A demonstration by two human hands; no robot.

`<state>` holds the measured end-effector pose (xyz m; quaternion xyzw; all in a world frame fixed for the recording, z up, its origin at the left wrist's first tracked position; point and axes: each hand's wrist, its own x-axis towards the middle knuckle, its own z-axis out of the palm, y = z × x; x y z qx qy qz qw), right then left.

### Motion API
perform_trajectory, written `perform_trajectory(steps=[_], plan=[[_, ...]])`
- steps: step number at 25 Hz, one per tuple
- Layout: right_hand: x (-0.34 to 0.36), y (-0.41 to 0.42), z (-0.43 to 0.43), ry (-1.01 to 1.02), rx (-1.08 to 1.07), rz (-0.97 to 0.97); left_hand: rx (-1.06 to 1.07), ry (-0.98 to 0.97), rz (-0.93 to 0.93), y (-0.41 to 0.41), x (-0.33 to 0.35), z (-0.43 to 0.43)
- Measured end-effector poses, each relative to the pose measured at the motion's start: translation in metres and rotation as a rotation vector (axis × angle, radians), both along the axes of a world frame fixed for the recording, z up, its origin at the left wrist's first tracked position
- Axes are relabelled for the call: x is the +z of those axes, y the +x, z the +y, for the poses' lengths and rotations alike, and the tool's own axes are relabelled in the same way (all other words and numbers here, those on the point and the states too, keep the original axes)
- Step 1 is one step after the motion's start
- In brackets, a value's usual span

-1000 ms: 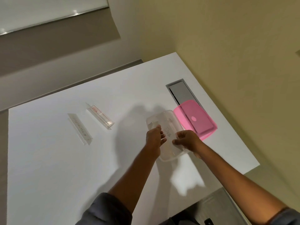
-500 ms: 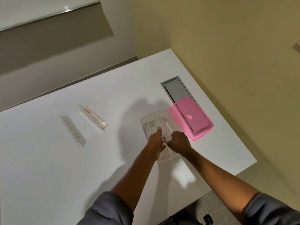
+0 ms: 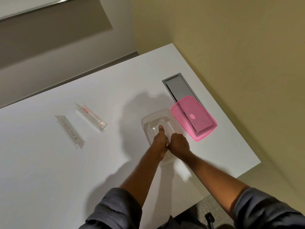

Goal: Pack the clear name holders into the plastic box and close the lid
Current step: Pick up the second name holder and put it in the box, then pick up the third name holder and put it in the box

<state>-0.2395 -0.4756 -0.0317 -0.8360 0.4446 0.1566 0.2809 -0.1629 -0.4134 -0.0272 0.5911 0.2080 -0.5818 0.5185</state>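
Both hands, left hand (image 3: 159, 139) and right hand (image 3: 179, 143), press a stiff, slippery-looking clear name holder (image 3: 158, 128) into the clear plastic box (image 3: 146, 120) on the white bench (image 3: 49, 171), fingers curled on its edges.

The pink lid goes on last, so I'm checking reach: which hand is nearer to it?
Right. The right hand is in the plastic box, just beside the pink lid; the left hand lies beyond it, farther off.

Table (image 3: 49, 171): smooth matt white. Box (image 3: 145, 120): clear plastic. Lid (image 3: 204, 129): translucent pink plastic, glossy. Name holders (image 3: 70, 129): clear glossy plastic. Inset panel (image 3: 179, 87): brushed metal.
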Motion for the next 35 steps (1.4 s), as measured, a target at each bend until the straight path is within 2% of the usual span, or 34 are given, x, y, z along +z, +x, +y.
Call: perform_trajectory(steps=[6, 14, 18, 23, 27, 30, 35], plan=[[0.0, 0.004, 0.006, -0.066, -0.008, 0.015, -0.044, 0.079, -0.038, -0.002, -0.003, -0.004], [0.008, 0.002, 0.013, -0.132, -0.038, -0.005, -0.008, 0.043, -0.052, -0.001, 0.008, 0.0], [0.021, -0.002, 0.013, -0.123, -0.04, -0.12, 0.027, -0.031, -0.066, 0.007, 0.023, 0.016], [0.04, 0.009, 0.023, -0.147, -0.027, -0.314, -0.002, -0.112, -0.237, 0.025, 0.041, 0.056], [0.056, 0.038, 0.046, -0.1, 0.024, -0.448, 0.102, -0.179, -0.323, 0.047, 0.056, 0.097], [0.06, 0.069, 0.075, -0.029, 0.044, -0.476, 0.181, -0.155, -0.363, 0.068, 0.058, 0.131], [0.049, 0.122, 0.128, 0.261, 0.023, -0.437, 0.319, -0.044, -0.412, 0.103, 0.047, 0.195]])
